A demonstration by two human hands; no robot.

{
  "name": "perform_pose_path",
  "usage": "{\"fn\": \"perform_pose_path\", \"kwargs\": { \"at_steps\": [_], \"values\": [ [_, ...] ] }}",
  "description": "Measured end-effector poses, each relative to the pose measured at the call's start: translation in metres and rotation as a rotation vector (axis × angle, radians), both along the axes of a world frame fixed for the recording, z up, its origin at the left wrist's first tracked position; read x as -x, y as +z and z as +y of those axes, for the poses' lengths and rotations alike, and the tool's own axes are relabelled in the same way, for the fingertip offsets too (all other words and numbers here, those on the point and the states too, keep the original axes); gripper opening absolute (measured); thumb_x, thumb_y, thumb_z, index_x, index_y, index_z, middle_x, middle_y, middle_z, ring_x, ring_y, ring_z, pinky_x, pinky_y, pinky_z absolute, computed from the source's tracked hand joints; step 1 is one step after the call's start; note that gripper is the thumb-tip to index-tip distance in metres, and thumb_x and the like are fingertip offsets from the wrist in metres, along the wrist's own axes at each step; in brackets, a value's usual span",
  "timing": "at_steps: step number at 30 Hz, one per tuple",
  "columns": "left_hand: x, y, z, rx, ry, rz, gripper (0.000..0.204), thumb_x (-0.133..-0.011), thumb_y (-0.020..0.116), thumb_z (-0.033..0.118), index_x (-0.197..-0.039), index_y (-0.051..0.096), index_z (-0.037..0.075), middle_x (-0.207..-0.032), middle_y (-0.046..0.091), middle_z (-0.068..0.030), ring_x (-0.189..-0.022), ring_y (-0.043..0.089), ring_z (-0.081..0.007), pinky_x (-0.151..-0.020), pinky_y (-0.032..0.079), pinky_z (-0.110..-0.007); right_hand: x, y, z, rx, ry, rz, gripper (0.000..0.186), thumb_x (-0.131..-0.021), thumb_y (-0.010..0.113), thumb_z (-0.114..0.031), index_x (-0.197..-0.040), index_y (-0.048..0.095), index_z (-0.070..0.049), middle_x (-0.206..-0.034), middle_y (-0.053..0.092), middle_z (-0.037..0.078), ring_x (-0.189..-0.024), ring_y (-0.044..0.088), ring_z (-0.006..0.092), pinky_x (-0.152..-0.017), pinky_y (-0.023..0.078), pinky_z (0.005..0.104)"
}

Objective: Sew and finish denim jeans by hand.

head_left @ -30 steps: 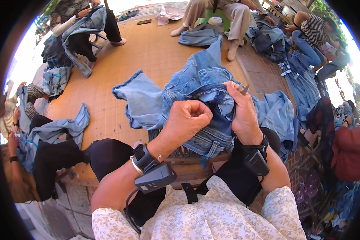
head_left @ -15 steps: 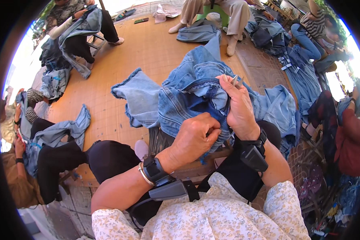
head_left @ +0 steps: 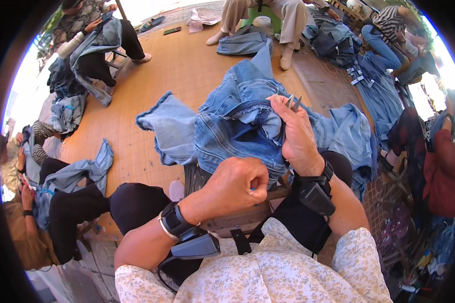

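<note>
We wear a pale floral top (head_left: 253,272), black trousers (head_left: 139,204) and a left-wrist bangle (head_left: 165,227) — with two dark, wrist-strapped boxes (head_left: 317,197), a thin cable (head_left: 159,273) beside the left one.

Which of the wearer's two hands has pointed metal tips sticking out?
The right hand, touching the denim: two metal tips show at its top; the left hand shows none.

Broad tan floor sheet (head_left: 151,65), faintly grid-marked, dark specks scattered over it, fills the middle ground. Patterned brown paving (head_left: 333,96) along its right side; greyer paving slabs (head_left: 98,267) at lower left. Green plastic stool (head_left: 275,21) at the sheet's far edge. Slatted wooden piece (head_left: 345,7), upper right, kind unclear. Green foliage (head_left: 407,3) at the upper right corner. Strong daylight, blown white along both side rims.
</note>
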State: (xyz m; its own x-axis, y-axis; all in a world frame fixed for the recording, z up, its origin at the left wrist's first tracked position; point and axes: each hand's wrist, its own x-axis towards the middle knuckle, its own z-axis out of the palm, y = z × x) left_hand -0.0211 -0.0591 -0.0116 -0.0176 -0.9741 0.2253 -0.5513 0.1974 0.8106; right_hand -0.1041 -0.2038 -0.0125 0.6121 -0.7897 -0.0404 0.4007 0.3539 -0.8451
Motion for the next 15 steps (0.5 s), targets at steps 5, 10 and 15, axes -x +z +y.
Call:
{"fn": "perform_pose_path", "kwargs": {
  "at_steps": [5,10,15],
  "values": [
    [0.008,0.011,0.015,-0.087,0.089,0.201,0.004,-0.073,0.061,0.0,-0.072,0.058,0.001,-0.067,0.055,-0.0065,-0.056,0.052,-0.0119,-0.051,0.041,-0.025,0.001,-0.001,-0.002,0.0,0.028,-0.016,0.011,-0.087,0.063,-0.018,-0.086,0.061,-0.007,-0.077,0.058,-0.005,-0.068,0.05,0.0019,-0.061,0.042,0.0179],
    [0.0,0.013,0.024,-0.149,-0.55,-0.069,0.01,-0.075,0.064,0.005,-0.073,0.055,0.0,-0.072,0.056,-0.0107,-0.061,0.057,-0.0252,-0.055,0.044,-0.034,-0.005,-0.002,-0.002,0.007,0.03,0.001,0.011,-0.086,0.064,-0.018,-0.085,0.061,-0.007,-0.077,0.058,-0.005,-0.066,0.051,0.0023,-0.06,0.042,0.018],
    [0.005,-0.004,0.029,-0.146,-0.311,-0.394,0.01,-0.077,0.057,0.008,-0.084,0.057,0.001,-0.075,0.06,-0.013,-0.069,0.061,-0.0298,-0.056,0.045,-0.041,-0.01,-0.001,0.003,-0.012,0.024,-0.01,0.011,-0.086,0.064,-0.018,-0.085,0.061,-0.007,-0.075,0.058,-0.005,-0.063,0.05,0.002,-0.057,0.042,0.0176]
  ]
}}
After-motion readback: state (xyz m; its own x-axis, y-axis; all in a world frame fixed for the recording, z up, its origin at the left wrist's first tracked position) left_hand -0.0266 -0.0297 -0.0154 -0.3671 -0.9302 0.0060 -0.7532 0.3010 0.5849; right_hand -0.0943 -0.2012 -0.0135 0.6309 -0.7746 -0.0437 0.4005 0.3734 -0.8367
